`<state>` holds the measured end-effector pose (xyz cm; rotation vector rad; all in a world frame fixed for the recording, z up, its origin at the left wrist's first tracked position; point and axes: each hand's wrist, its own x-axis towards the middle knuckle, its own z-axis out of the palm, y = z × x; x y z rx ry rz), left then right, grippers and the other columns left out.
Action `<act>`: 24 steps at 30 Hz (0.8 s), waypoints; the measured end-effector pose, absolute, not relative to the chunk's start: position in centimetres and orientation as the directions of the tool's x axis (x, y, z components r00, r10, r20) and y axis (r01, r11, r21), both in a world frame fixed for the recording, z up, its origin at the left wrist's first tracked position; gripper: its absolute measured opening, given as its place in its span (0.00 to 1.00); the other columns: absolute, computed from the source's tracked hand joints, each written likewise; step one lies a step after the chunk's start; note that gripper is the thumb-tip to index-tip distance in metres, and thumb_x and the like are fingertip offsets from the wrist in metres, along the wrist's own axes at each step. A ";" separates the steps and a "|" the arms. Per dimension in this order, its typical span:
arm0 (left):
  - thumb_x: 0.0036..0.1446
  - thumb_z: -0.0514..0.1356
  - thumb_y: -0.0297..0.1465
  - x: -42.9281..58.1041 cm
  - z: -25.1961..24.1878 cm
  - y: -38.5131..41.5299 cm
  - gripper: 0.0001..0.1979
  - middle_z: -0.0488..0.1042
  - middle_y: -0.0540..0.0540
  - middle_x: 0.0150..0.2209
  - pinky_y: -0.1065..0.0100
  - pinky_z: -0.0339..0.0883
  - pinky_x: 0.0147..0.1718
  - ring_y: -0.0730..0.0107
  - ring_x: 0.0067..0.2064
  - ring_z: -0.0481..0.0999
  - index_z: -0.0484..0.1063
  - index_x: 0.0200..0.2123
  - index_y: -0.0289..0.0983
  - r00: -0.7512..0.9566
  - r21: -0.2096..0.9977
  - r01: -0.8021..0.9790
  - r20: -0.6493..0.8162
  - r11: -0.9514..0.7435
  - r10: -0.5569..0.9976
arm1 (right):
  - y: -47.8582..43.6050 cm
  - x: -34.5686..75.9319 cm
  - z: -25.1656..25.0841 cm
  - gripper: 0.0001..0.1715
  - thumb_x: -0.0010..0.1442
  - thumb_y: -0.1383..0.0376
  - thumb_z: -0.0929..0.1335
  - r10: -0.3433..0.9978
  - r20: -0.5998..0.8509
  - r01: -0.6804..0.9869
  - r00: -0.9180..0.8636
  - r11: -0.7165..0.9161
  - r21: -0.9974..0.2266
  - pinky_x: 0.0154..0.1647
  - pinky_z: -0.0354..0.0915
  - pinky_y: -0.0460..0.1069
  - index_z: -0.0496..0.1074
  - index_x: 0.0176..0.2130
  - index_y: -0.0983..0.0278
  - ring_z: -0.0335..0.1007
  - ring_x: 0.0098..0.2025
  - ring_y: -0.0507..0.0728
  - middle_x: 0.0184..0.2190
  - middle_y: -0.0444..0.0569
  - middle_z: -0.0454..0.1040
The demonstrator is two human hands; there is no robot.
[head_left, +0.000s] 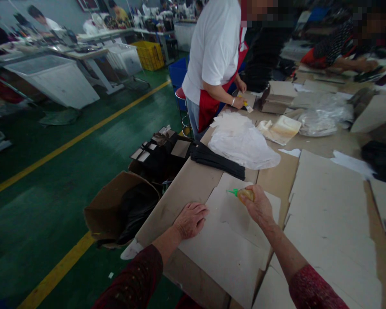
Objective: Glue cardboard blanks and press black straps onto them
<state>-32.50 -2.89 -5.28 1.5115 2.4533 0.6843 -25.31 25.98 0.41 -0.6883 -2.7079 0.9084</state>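
Single head-worn view, close above worktable (196, 185), facing forward and down

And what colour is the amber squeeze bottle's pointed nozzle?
The pointed nozzle is green, best in head view.

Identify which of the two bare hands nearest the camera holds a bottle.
The right hand: it grips an amber bottle with a green nozzle. The left hand holds none, lying palm-down at the edge of a pale flat sheet.
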 end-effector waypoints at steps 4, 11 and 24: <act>0.62 0.56 0.30 -32.6 -5.3 -2.9 0.19 0.71 0.45 0.57 0.52 0.59 0.57 0.57 0.57 0.65 0.69 0.56 0.42 -0.466 0.467 0.799 0.084 0.378 0.881 | 25.7 -25.7 0.6 0.13 0.61 0.54 0.66 0.442 0.074 0.330 -0.894 0.761 -0.558 0.35 0.57 0.50 0.67 0.43 0.57 0.67 0.39 0.57 0.41 0.46 0.70; 0.63 0.57 0.31 -32.5 -5.3 -2.9 0.18 0.71 0.46 0.57 0.53 0.58 0.57 0.57 0.57 0.65 0.68 0.56 0.41 -0.469 0.461 0.801 0.083 0.383 0.879 | 25.7 -26.2 2.3 0.08 0.64 0.56 0.65 0.379 0.095 0.322 -0.920 0.874 -0.364 0.30 0.53 0.49 0.67 0.41 0.57 0.67 0.37 0.56 0.40 0.46 0.69; 0.63 0.56 0.31 -32.4 -5.0 -3.0 0.19 0.71 0.44 0.57 0.52 0.58 0.57 0.56 0.57 0.65 0.69 0.56 0.42 -0.473 0.475 0.794 0.090 0.379 0.877 | 26.1 -25.9 2.8 0.12 0.61 0.52 0.66 0.391 0.009 0.332 -0.920 0.794 -0.509 0.32 0.54 0.50 0.68 0.38 0.57 0.66 0.35 0.55 0.39 0.45 0.70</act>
